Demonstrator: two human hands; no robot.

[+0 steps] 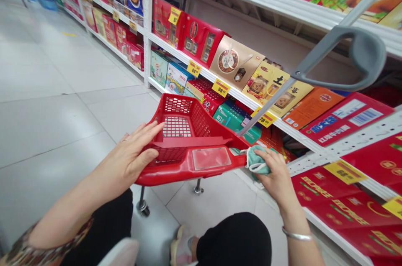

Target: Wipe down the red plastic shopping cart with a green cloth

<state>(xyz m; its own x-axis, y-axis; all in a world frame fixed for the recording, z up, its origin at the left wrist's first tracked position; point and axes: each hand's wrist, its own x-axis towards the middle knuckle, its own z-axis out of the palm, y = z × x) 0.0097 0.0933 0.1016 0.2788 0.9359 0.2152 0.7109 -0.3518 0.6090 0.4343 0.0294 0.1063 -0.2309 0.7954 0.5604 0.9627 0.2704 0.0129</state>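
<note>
A red plastic shopping basket [176, 170] on small wheels stands tilted in front of me, its inside showing nothing. My left hand [133, 155] lies flat on its left rim with fingers stretched out. My right hand [273, 174] is closed on a crumpled teal cloth [256, 163], pressed against the basket's right corner. The basket's grey pull handle [361, 54] sticks up to the right.
White store shelves [282, 4] run along the right, packed with red and gold gift boxes [235, 63] and yellow price tags [220, 88]. Pale floor tiles [47, 103] stretch away on the left. My knees and a shoe [182, 247] are below.
</note>
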